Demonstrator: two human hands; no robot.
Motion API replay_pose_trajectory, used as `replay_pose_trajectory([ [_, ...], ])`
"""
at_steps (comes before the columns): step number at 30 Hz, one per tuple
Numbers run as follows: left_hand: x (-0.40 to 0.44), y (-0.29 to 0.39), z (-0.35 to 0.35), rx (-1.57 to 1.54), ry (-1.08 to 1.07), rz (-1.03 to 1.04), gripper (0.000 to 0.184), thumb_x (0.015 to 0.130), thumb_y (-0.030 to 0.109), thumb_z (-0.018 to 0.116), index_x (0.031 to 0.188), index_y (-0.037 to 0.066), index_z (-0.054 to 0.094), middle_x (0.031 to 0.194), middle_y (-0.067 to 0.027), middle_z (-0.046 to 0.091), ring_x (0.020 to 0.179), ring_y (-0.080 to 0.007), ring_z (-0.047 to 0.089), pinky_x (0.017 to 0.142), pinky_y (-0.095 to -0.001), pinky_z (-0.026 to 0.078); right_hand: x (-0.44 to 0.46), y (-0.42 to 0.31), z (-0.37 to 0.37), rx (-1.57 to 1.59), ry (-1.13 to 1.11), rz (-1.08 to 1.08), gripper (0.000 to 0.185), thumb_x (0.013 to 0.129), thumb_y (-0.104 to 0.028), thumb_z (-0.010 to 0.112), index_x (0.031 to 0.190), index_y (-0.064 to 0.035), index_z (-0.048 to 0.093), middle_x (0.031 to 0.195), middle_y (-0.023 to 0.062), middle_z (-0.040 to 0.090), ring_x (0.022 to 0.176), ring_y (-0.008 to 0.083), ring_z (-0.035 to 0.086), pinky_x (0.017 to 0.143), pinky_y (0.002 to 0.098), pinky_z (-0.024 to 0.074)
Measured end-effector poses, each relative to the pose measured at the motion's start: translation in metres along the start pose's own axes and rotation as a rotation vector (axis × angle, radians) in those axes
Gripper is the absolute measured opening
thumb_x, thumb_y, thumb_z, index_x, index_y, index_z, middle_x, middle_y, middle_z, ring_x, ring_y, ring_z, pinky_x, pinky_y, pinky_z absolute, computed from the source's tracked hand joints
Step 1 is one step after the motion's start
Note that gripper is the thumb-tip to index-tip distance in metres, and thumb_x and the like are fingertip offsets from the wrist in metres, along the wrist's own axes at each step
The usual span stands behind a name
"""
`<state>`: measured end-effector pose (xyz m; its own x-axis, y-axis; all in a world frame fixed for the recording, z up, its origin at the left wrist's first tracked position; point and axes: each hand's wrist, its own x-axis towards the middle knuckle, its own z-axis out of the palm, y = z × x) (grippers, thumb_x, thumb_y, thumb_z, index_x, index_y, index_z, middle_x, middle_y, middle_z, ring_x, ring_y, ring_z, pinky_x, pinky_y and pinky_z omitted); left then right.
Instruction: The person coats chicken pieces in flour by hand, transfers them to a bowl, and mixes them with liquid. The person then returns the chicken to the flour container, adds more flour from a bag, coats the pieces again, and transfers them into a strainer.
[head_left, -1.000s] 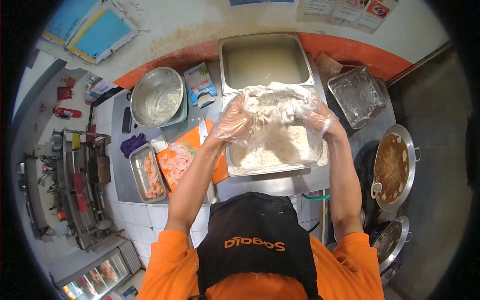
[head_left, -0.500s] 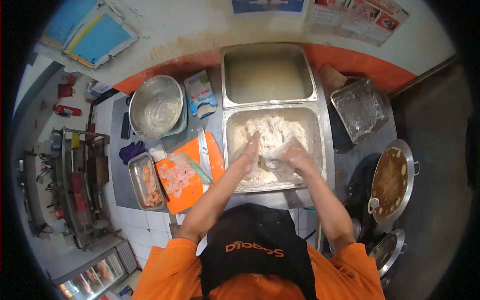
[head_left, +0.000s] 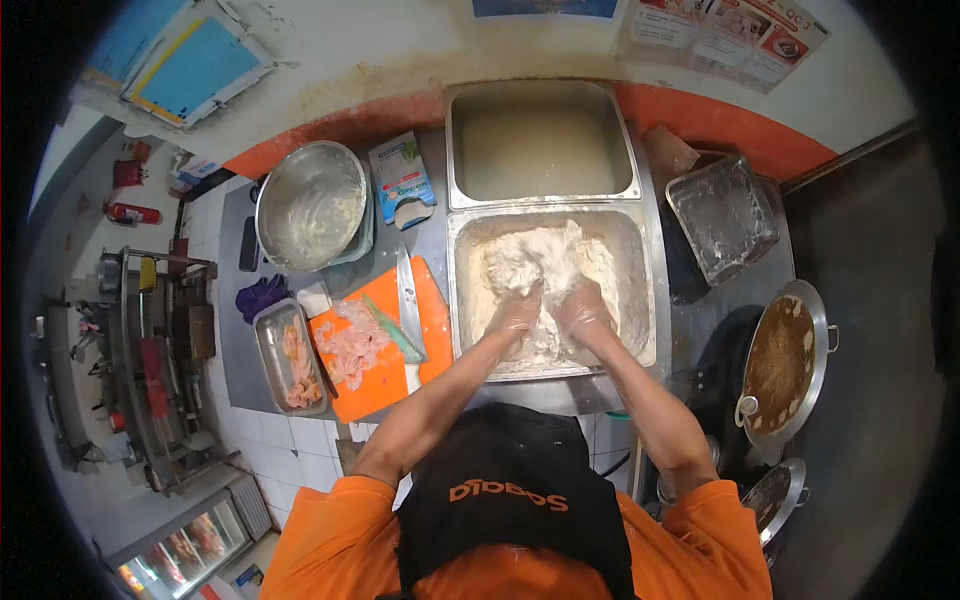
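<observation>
A deep steel pan [head_left: 645,290] in front of me holds white flour and a heap of flour-coated pieces [head_left: 545,255], whose kind I cannot make out under the coating. My left hand [head_left: 513,315], in a clear plastic glove, is closed around some of the heap at its near left side. Close beside it, my right hand [head_left: 583,310], gloved the same way, also has its fingers curled round coated pieces. Flour hides parts of the fingertips, and the top of the heap is smeared by motion.
Behind stands a pan of cloudy liquid [head_left: 540,150]. To the left are a steel bowl [head_left: 310,205], an orange cutting board [head_left: 435,310] with raw meat [head_left: 355,345] and a knife [head_left: 407,300], and a small meat tray [head_left: 290,355]. At right sits a wok of oil [head_left: 780,365].
Both hands have come closer together and slightly nearer my body. The left moved right from the pan's left side, and the coated heap has shifted and piled up above the fingers.
</observation>
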<state>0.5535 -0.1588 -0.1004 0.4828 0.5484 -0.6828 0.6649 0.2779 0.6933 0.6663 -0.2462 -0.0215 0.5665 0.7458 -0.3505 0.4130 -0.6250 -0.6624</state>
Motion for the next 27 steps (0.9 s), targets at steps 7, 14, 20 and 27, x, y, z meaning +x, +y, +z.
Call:
replay_pose_trajectory([
  [7, -0.064, 0.042, -0.057, -0.528, -0.154, -0.212, 0.044, 0.094, 0.034, 0.051, 0.119, -0.001, 0.058, 0.112, -0.0186, 0.064, 0.090, -0.0286, 0.066, 0.080, -0.0401, 0.055, -0.002, -0.034, -0.075, 0.408, -0.226, -0.369, 0.053, 0.067, -0.018, 0.083, 0.112, 0.0031, 0.063, 0.104, 0.0207, 0.069, 0.097, 0.0302, 0.066, 0.084, 0.0380, 0.0526],
  [14, 0.048, 0.030, -0.028, -0.657, -0.051, 0.017, 0.051, 0.091, 0.044, 0.052, 0.119, 0.003, 0.063, 0.107, -0.0139, 0.066, 0.094, -0.0259, 0.064, 0.085, -0.0377, 0.050, 0.067, 0.058, 0.010, 0.678, -0.266, 0.197, 0.064, 0.086, -0.010, 0.066, 0.143, -0.0053, 0.038, 0.130, 0.0127, 0.058, 0.116, 0.0208, 0.055, 0.098, 0.0319, 0.0448],
  [20, 0.008, 0.060, -0.032, 0.295, 0.075, 0.210, 0.058, 0.088, 0.042, 0.056, 0.123, -0.003, 0.057, 0.120, -0.0265, 0.061, 0.110, -0.0385, 0.060, 0.094, -0.0421, 0.047, 0.024, -0.003, -0.038, 0.010, -0.130, -0.135, 0.047, 0.080, -0.022, 0.071, 0.120, 0.0005, 0.058, 0.120, 0.0188, 0.062, 0.112, 0.0286, 0.057, 0.097, 0.0359, 0.0451],
  [27, 0.037, 0.017, -0.069, 0.453, -0.425, 0.351, 0.054, 0.089, 0.035, 0.054, 0.129, -0.002, 0.052, 0.118, -0.0223, 0.063, 0.107, -0.0326, 0.063, 0.093, -0.0364, 0.049, 0.011, 0.022, -0.068, 0.023, -0.257, -0.062, 0.072, 0.074, -0.015, 0.074, 0.134, 0.0097, 0.042, 0.130, 0.0266, 0.054, 0.120, 0.0320, 0.054, 0.100, 0.0370, 0.0456],
])
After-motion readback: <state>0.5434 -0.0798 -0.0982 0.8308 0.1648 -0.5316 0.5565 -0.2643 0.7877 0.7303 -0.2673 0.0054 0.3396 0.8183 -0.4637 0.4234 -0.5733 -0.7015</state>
